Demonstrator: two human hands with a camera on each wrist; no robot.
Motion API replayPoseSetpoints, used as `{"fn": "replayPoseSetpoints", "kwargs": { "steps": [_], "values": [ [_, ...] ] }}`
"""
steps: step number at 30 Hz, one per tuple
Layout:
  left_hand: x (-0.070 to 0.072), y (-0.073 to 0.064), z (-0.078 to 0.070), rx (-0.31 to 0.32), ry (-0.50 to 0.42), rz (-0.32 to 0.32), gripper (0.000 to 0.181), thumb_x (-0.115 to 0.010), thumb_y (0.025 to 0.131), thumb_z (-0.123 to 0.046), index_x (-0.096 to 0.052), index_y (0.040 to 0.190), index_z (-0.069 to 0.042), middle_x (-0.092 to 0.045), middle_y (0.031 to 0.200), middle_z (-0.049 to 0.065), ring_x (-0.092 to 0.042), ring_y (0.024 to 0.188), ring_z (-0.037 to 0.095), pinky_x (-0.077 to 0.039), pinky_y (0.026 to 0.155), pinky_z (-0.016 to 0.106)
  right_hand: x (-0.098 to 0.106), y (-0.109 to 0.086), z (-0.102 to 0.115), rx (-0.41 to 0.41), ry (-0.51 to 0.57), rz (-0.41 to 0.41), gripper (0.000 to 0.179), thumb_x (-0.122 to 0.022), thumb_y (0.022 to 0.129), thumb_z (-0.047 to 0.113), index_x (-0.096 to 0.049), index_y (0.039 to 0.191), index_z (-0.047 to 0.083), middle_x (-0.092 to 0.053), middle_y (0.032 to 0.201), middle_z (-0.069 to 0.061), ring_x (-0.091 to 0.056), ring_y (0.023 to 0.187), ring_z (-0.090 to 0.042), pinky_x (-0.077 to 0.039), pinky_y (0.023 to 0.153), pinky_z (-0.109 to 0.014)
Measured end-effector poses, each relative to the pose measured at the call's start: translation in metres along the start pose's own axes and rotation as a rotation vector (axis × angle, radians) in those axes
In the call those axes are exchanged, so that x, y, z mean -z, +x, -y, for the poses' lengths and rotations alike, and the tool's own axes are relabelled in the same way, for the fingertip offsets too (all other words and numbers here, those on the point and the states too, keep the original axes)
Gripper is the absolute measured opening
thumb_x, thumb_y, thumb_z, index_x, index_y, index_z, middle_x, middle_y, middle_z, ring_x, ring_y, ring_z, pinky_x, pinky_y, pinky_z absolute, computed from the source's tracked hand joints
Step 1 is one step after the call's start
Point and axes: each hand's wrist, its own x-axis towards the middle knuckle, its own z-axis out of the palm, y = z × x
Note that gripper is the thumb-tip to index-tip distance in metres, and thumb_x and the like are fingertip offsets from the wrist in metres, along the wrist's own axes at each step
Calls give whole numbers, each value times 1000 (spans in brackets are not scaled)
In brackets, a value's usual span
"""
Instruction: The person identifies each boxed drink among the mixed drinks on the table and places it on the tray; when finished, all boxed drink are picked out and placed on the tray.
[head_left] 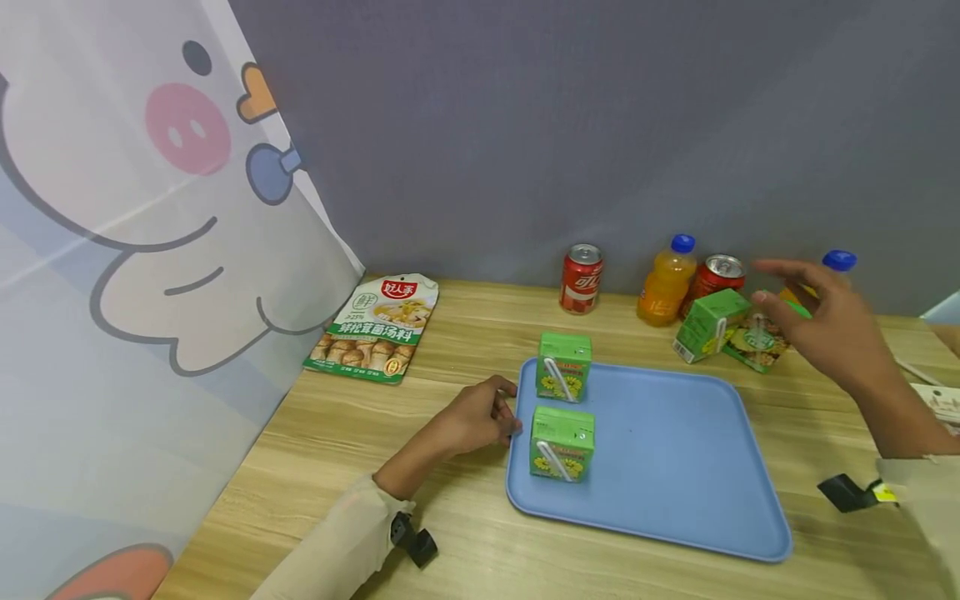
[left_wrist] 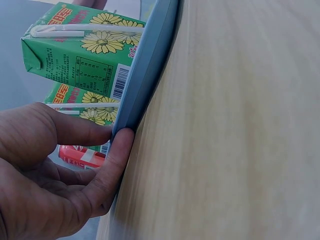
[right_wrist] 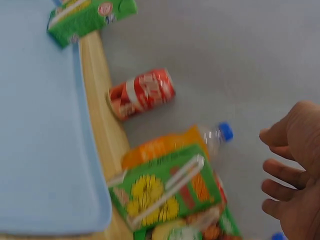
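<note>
My left hand (head_left: 474, 418) pinches the left rim of a blue tray (head_left: 675, 467). In the left wrist view its thumb and a finger (left_wrist: 120, 147) meet at the tray's edge. Two green drink cartons with white straws stand on the tray's left side, one carton (head_left: 564, 367) behind the other carton (head_left: 562, 446). Over at the back right, my right hand (head_left: 836, 325) is raised with fingers apart and holds nothing. Nearest to it are a third green carton (head_left: 705, 329) and a green food packet (head_left: 756, 343), partly hidden by the hand in the head view.
Behind the tray stand a red cola can (head_left: 581, 282), an orange drink bottle (head_left: 663, 287) and a second red can (head_left: 718, 273). Another blue-capped bottle (head_left: 839, 261) is mostly hidden behind my right hand. A mushroom soup packet (head_left: 375, 329) lies left, near the grey wall.
</note>
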Motion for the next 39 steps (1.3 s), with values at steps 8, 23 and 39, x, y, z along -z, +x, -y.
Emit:
{"fn": "replayPoseSetpoints", "kwargs": {
  "steps": [8,23,39],
  "values": [
    [2,0,-2,-3,9,0,49,-71,91,0,-49,135,4,-64,87,10,-69,66,22,-54,60,30,3,-4,-31,-73,-60,-86,52,-54,104,26,-42,154,17,-30,161,-7,-23,150,-25,-14,122,-41],
    [1,-1,-1,-9,-14,4,48,-71,91,0,-49,134,4,-64,87,11,-69,67,23,-55,60,30,-3,-11,-76,-154,-111,11,65,-59,102,33,-36,151,-1,-52,122,-18,-42,94,8,-41,61,-7],
    [0,-1,-2,8,-22,-2,49,-73,89,2,-50,133,4,-63,87,11,-68,66,23,-55,61,30,-2,-13,-71,-201,-201,-43,62,-58,102,35,-41,148,-3,-53,126,-37,-49,112,-54,-40,72,-47]
  ]
}}
